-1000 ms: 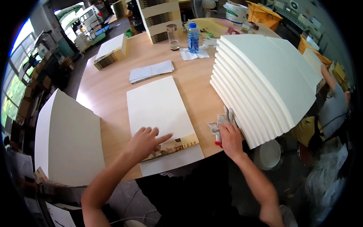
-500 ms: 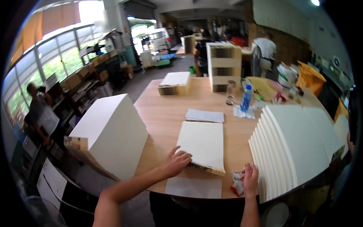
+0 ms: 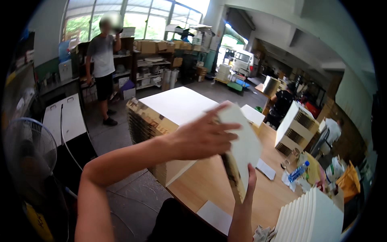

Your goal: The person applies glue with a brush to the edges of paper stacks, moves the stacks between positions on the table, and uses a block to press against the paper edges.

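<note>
**A workshop floor stacked with white panels**

It was a large industrial workshop with a concrete floor (image 3: 133, 189), tall windows (image 3: 133, 20) and an open loading door with a van (image 3: 244, 62) outside. Shelves of cardboard boxes (image 3: 151, 60) lined the wall, stacks of white honeycomb-core panels (image 3: 165, 121) surrounded a wooden worktable (image 3: 209, 185), and a floor fan (image 3: 28, 153) stood nearby

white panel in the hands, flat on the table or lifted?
Lifted and tilted on edge. The left hand presses its face and the right hand grips from below, holding the white panel above the wooden table.
</note>
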Tool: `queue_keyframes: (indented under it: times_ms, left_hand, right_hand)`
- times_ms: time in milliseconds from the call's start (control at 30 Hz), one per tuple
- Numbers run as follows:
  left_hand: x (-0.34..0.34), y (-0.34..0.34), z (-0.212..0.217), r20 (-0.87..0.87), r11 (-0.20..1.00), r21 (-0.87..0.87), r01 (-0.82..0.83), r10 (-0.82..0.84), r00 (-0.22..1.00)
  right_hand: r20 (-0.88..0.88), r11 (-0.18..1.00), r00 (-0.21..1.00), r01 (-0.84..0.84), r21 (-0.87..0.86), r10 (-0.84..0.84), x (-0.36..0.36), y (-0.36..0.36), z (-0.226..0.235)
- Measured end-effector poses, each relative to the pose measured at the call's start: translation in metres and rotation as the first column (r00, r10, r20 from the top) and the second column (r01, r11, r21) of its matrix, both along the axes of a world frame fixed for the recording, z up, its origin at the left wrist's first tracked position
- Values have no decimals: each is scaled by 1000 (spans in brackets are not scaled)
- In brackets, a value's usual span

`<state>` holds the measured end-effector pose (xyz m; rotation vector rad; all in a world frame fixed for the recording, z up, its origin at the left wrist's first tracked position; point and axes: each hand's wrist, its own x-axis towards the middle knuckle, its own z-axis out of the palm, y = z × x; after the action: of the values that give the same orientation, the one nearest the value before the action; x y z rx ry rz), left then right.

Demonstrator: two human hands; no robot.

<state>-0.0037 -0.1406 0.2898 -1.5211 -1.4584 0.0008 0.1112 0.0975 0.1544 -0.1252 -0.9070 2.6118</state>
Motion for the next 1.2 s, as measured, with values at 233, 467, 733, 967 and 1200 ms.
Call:
queue_keyframes:
  times_ms: [233, 467, 733, 967, 1200]
  left_hand:
    - [-102, -196, -55, 410, 850, 218, -480, 367, 835]
    - [-162, -249, -99, 919, 872, 313, -376, -179, 350]
    - [-171, -250, -98, 918, 856, 383, -347, -395, 38]
    - [-180, -213, -106, 632, 572, 655, -493, -773, -57]
    - [-208, -165, -116, 458, 253, 700, -667, -877, 147]
  right_hand:
    - [-45, 920, 950, -286, 269, 308, -174, -50, 68]
    - [271, 549, 959, -274, 790, 88, -200, -79, 82]
    - [271, 563, 903, -422, 711, 334, -195, -47, 86]
    - [56, 753, 960, 177, 633, -273, -266, 65, 35]
    - [-32, 743, 965, 220, 632, -259, -403, 104, 9]
